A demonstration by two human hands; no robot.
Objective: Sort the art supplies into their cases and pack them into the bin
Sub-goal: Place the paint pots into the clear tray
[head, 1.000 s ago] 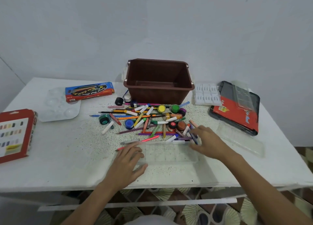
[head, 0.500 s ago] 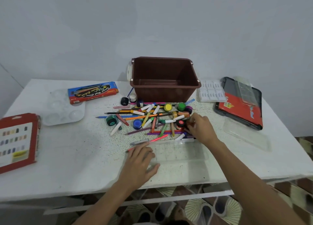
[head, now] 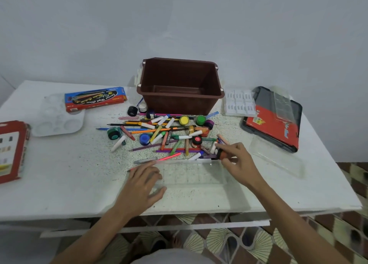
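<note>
Right grip (head: 239,164): pinching orange paint pot (head: 222,154) | clear tray (head: 199,176): just beside, nearer person, long axis left-right | left grip (head: 142,184): spread on tray

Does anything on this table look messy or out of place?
Yes. A jumble of markers, pencils and paint pots lies loose and crisscrossed on the table in front of the brown bin, whose inside looks empty. Nothing seems spilled or broken. The right hand pinches one orange pot at the jumble's edge.

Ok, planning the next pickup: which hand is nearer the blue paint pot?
Left. The left hand lies in front of the blue paint pot; the right hand is farther right.
</note>
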